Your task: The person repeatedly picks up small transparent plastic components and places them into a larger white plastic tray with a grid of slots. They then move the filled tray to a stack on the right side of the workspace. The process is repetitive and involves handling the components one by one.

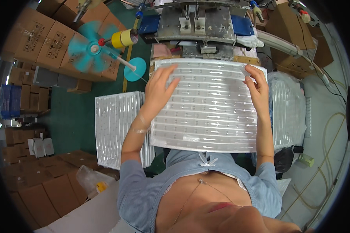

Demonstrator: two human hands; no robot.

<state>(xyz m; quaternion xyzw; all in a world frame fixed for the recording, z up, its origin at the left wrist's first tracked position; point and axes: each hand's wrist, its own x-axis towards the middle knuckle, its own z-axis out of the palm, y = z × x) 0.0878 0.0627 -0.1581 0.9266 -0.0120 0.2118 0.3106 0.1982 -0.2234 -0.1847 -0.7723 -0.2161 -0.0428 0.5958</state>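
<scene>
A large clear plastic blister tray [206,112] with many ribbed rows lies flat in front of me, over my lap. My left hand [158,90] rests on its upper left part, fingers spread over the top edge. My right hand [256,83] grips the tray's upper right corner. Just beyond the tray's far edge stands a grey metal press machine [196,25].
A stack of similar white trays [116,124] stands to my left, another bagged stack [289,112] to my right. A turquoise fan [91,48] spins at the upper left beside a yellow tape roll [122,38]. Cardboard boxes [39,37] line the left side.
</scene>
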